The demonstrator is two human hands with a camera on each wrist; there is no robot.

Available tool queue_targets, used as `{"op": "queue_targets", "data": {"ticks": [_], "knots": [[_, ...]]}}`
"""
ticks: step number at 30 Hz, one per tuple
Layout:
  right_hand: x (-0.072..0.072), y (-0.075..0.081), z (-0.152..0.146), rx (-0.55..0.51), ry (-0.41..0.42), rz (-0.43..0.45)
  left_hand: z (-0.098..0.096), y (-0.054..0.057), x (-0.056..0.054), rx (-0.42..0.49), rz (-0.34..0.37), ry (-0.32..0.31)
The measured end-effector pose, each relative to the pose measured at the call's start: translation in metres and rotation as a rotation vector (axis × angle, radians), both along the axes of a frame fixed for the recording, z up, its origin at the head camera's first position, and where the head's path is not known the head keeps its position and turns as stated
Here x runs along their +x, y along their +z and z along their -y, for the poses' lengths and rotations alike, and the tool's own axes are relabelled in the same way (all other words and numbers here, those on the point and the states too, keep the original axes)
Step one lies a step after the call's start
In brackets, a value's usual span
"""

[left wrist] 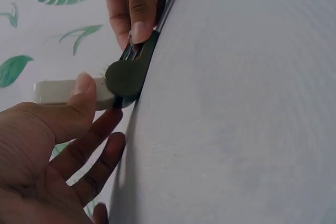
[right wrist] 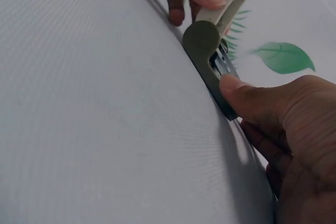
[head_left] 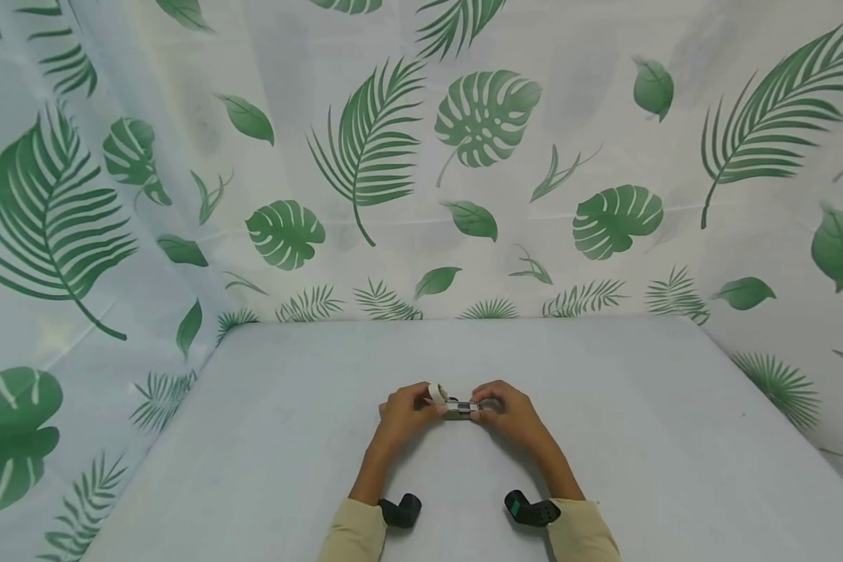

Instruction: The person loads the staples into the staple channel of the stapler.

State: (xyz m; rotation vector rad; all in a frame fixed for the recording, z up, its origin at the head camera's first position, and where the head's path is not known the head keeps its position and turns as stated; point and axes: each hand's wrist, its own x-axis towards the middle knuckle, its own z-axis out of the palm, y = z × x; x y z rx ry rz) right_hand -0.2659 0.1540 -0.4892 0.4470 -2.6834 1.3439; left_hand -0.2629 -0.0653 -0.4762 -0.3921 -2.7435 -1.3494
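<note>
A small stapler (head_left: 460,407) is held low over the white table between both hands, its cover swung up from the base. My left hand (head_left: 402,415) pinches the cream cover (left wrist: 52,92), thumb on its face, with the lower fingers spread beneath. On the other side, my right hand (head_left: 511,415) grips the far end of the dark green base (right wrist: 202,43), its thumb pressing beside the metal staple channel (right wrist: 224,62). In the left wrist view the rounded green hinge end (left wrist: 125,78) points toward the left hand. Part of the channel is hidden behind the right thumb.
The white tabletop (head_left: 309,367) spreads out around both hands. Behind it and along the sides hang white curtains (head_left: 407,250) printed with green leaves. Black bands with camera mounts (head_left: 402,511) sit on both wrists, close to the beige sleeves (head_left: 354,531).
</note>
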Motion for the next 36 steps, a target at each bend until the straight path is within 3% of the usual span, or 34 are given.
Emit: {"op": "queue_targets", "data": {"ticks": [8, 12, 17, 24, 36], "knots": [[-0.001, 0.0, 0.001, -0.031, -0.024, 0.0, -0.018, 0.01, 0.0, -0.14, -0.099, -0.027], [0.0, -0.001, 0.002, -0.031, -0.039, 0.001, -0.025, 0.015, 0.002, -0.259, -0.156, -0.009], [0.001, 0.0, 0.004, -0.033, -0.045, -0.008, -0.03, 0.018, 0.006, -0.332, -0.188, 0.014], [0.001, 0.001, 0.004, -0.03, -0.055, -0.016, -0.033, 0.021, 0.005, -0.445, -0.286, 0.016], [0.001, -0.001, 0.004, -0.013, -0.062, -0.031, -0.039, 0.029, 0.009, -0.556, -0.295, 0.005]]}}
